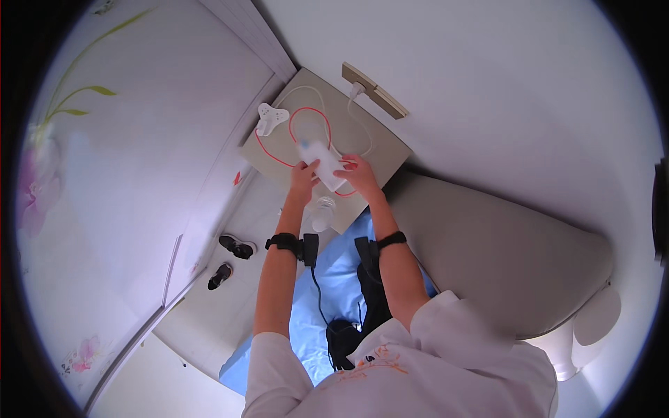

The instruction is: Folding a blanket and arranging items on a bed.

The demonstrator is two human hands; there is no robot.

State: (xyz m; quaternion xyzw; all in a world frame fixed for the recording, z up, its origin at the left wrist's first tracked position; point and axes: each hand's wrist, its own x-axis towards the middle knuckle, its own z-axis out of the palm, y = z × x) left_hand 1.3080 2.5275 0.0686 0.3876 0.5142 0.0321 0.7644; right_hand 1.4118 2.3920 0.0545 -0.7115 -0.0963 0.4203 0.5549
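A white, flat rectangular object (pixel 326 164) with a small bluish spot at its far end is between my hands above the bedside table; blur hides its exact kind. My left hand (pixel 304 177) grips its left side, fingers over the face. From the right, my right hand (pixel 359 176) is closed on its other edge, and a bit of red shows at the fingers. A red cable (pixel 311 109) loops over the tabletop behind the object and reappears below it. Just nearer than the hands, a clear plastic bottle (pixel 323 213) is close to my left forearm.
A white power strip (pixel 271 119) lies at the table's far left corner (pixel 302 78). A white plug (pixel 357 90) sits in the wall socket panel (pixel 375 90). A grey padded headboard (pixel 488 244) stands right, blue bedding (pixel 331 268) below, dark shoes (pixel 237 246) on the left floor.
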